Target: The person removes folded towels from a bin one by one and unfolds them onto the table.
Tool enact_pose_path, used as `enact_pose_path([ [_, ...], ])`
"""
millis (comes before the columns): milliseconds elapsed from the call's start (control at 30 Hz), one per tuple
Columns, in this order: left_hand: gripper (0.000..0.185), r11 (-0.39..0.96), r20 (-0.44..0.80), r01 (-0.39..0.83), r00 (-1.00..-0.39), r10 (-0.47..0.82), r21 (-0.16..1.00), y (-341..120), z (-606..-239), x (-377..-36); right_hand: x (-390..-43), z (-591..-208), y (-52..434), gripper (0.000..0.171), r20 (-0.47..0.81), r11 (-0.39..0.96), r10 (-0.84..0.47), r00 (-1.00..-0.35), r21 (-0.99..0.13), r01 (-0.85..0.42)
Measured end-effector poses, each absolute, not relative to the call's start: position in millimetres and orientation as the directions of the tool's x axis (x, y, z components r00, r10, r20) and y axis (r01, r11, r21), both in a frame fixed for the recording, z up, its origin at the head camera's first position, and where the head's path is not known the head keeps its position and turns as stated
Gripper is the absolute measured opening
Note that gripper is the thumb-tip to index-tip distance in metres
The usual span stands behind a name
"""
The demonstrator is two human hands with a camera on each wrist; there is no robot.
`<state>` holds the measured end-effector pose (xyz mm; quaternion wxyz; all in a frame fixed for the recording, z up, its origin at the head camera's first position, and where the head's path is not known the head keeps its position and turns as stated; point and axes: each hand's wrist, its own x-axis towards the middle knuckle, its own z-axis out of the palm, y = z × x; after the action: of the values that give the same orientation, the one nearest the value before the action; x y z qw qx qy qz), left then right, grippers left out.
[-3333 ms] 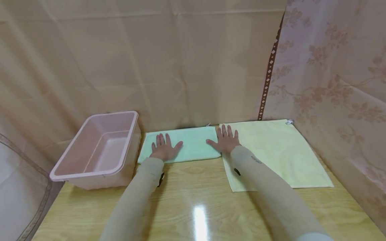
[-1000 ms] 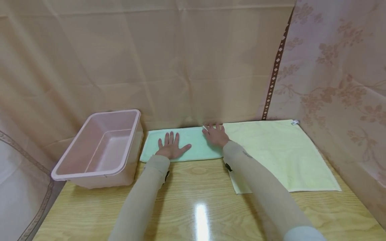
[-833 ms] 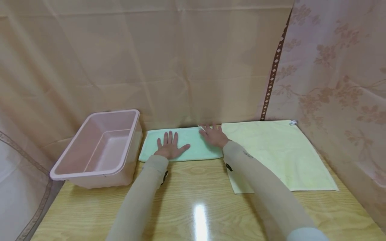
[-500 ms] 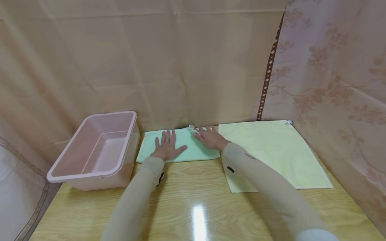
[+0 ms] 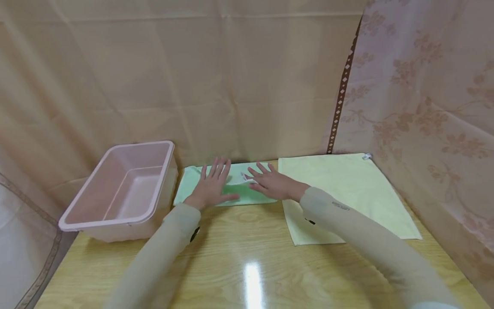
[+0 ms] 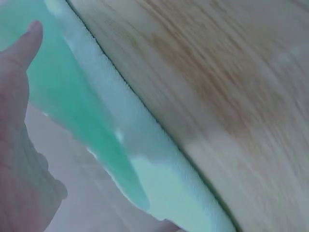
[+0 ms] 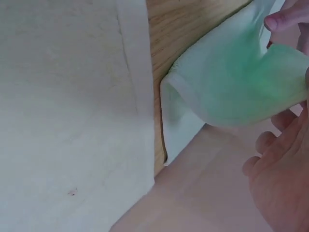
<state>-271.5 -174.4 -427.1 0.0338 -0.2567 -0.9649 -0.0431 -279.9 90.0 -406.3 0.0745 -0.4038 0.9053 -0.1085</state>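
Observation:
A folded mint-green towel [image 5: 254, 195] lies by the back curtain, its far layer raised and curling toward the front. My right hand [image 5: 279, 185] pinches that lifted edge near a white tag [image 5: 245, 176], other fingers spread. In the right wrist view the raised towel [image 7: 231, 92] runs up to my right hand [image 7: 280, 174], whose thumb is mostly hidden. Over the left part of the towel, my left hand [image 5: 209, 189] has straight fingers and an extended thumb. The left wrist view shows that hand [image 6: 19, 121] beside the lifted layer [image 6: 87, 125].
A pale yellow towel [image 5: 347, 197] is spread flat at the right, next to the green one. At the left stands a pink plastic basin [image 5: 119, 184] with nothing in it. Curtains [image 5: 247, 86] hang behind and to the sides of the wooden table [image 5: 224, 257].
My right hand has shifted from the green towel's right end inward, pulling its tagged far edge up and toward the front. My left hand has risen from pressing flat on the towel.

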Motion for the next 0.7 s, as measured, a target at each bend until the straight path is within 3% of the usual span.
enact_pose_path([
  [200,0.102,0.810,0.054,0.584,-0.808,0.586,-0.052,-186.7,-422.2,-259.5,-261.2,-399.3,99.5,0.058,-0.027,0.592,-0.796,-0.604,-0.244,-0.768],
  [367,0.077,0.730,0.018,0.673,-0.734,0.679,-0.115,-200.0,-418.6,-247.2,-245.7,-401.0,107.8,0.055,0.015,0.529,-0.840,-0.542,-0.203,-0.824],
  [500,0.064,0.681,-0.090,0.730,-0.683,0.725,-0.053,-205.4,-416.3,-233.5,-236.0,-408.2,113.3,0.055,0.004,0.507,-0.856,-0.518,-0.196,-0.839],
  [700,0.063,0.672,-0.219,0.739,-0.650,0.728,0.040,-201.4,-412.9,-208.2,-222.5,-415.5,122.1,0.058,-0.037,0.501,-0.860,-0.509,-0.248,-0.829],
])
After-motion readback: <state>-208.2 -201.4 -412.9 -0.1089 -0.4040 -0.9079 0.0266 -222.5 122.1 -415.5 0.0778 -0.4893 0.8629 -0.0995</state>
